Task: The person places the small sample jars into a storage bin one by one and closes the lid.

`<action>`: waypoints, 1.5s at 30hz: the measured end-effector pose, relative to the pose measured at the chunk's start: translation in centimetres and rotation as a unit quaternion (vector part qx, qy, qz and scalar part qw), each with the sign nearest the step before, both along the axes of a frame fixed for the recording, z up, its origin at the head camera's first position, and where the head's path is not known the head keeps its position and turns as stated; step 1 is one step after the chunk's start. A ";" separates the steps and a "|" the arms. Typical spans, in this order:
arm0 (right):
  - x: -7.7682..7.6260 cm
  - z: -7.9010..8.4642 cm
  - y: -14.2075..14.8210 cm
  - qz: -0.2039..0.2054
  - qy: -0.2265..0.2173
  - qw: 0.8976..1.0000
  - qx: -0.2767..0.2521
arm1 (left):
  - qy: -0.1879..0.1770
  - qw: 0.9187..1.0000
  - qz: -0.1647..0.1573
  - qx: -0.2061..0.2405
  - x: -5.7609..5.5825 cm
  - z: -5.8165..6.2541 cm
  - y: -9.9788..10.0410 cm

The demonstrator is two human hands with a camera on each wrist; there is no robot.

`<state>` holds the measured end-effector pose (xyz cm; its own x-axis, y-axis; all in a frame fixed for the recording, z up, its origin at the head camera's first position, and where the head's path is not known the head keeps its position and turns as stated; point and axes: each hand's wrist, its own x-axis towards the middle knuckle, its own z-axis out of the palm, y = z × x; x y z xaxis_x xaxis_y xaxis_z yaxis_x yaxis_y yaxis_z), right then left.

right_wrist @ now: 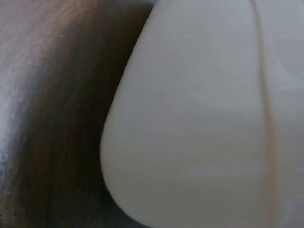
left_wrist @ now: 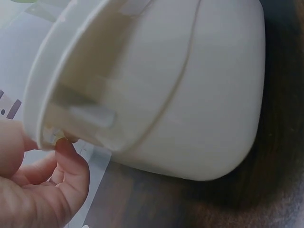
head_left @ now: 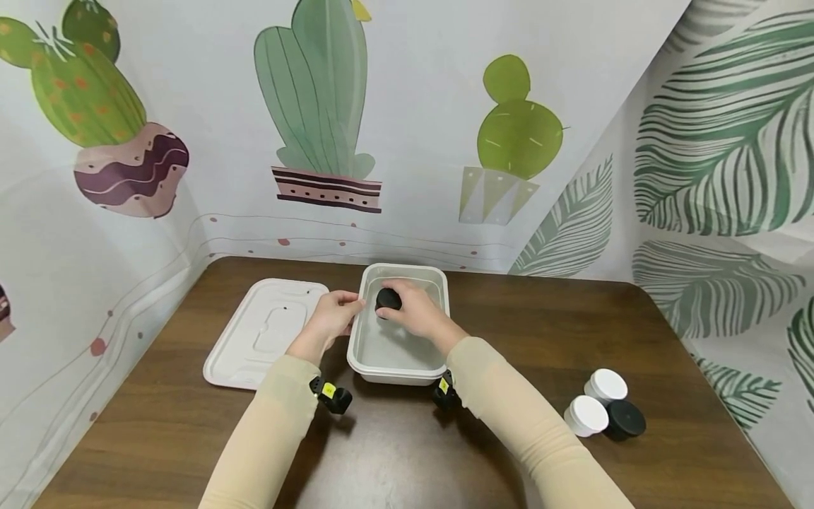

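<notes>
A deep white plastic container (head_left: 397, 373) stands on the table. My left hand (head_left: 330, 315) pinches its left rim; in the left wrist view, thumb and fingers (left_wrist: 71, 166) grip the rim of the container (left_wrist: 213, 90). Inside the container, toward its far end, my right hand (head_left: 415, 311) holds a small round jar with a black lid (head_left: 388, 299), fingers curled around its side. The jar's lower part is mostly hidden by the lid and hand. Only the container's outer wall (right_wrist: 185, 118) and some table show in the right wrist view; the right hand is out of that frame.
A white rectangular lid (head_left: 238, 353) lies flat to the left of the container. On the right of the brown table (head_left: 521, 332) two white jars (head_left: 586, 416) and a black-lidded jar (head_left: 625, 420) stand grouped together. A cactus-print cloth (head_left: 420, 141) hangs behind the table.
</notes>
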<state>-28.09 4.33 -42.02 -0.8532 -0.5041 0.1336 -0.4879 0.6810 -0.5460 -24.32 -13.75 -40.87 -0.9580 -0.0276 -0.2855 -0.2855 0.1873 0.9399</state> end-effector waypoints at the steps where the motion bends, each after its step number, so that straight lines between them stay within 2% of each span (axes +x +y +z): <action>1: 0.0 0.0 0.0 0.001 -0.001 1.000 -0.001 | 0.001 1.000 0.000 0.000 0.0 0.0 0.0; 13: 0.0 -0.3 0.0 0.000 -0.010 1.000 0.016 | 0.002 1.000 -0.001 -0.005 0.1 -0.2 0.0; 26: 0.1 -0.6 0.0 0.011 0.005 0.998 0.056 | 0.006 1.000 0.003 -0.003 0.0 -0.8 0.1; 37: 0.3 -0.7 -0.2 0.021 0.014 0.998 0.063 | 0.005 1.000 0.005 -0.001 0.1 -0.8 -0.2; 45: 0.3 -0.6 -0.2 0.010 0.016 0.998 0.066 | 0.011 1.000 0.007 0.002 -0.2 -1.0 -0.1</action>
